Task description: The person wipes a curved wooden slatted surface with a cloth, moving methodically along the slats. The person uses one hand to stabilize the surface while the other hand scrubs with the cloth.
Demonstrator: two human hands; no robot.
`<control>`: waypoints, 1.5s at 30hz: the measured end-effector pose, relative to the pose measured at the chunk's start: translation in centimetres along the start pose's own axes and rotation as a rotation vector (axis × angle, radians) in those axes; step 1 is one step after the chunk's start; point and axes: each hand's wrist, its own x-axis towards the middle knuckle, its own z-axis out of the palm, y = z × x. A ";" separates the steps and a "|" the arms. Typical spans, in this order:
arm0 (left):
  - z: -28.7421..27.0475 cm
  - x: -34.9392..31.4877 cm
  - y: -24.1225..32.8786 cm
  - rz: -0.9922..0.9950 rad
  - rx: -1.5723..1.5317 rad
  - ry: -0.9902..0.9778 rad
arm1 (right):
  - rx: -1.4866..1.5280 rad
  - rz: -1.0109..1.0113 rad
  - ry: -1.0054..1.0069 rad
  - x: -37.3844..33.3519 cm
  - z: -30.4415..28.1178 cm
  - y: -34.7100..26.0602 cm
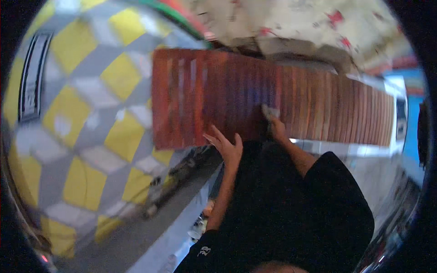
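A long reddish-brown slatted surface (223,98), which looks like wood, stretches from left to right in front of me. My left hand (227,148) is at its near edge, left of the middle. Its fingers are spread, and I cannot tell whether they touch the slats. My right hand (277,129) is closed on a small crumpled whitish cloth (271,111) over the middle of the slats. Motion blur softens the slats and both hands, so whether the cloth presses on the surface is unclear.
At the left stands a wall (86,98) patterned in yellow, grey and white. A pale cover with red flowers (314,20) lies beyond the slats. Toward the right there is a white frame (398,88) beside a blue surface (414,113).
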 end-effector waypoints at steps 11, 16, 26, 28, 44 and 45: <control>14.4 6.2 4.9 0.618 0.326 -0.561 | -0.589 0.114 0.680 -3.5 -9.3 -4.5; 26.7 13.9 7.1 0.890 0.443 -0.434 | -0.775 0.125 0.538 1.1 -7.0 0.9; 34.6 18.9 6.8 1.014 0.556 -0.116 | -0.816 0.300 0.693 10.0 -6.6 7.1; 35.4 18.2 6.9 1.033 0.639 -0.079 | -0.861 0.335 0.833 13.7 -9.5 7.1; 37.4 17.4 7.7 0.845 0.825 -0.154 | -0.816 -0.082 0.585 19.2 -17.6 7.0; 37.7 17.5 7.8 0.849 0.810 -0.153 | -0.807 -0.122 0.573 20.5 -16.8 6.4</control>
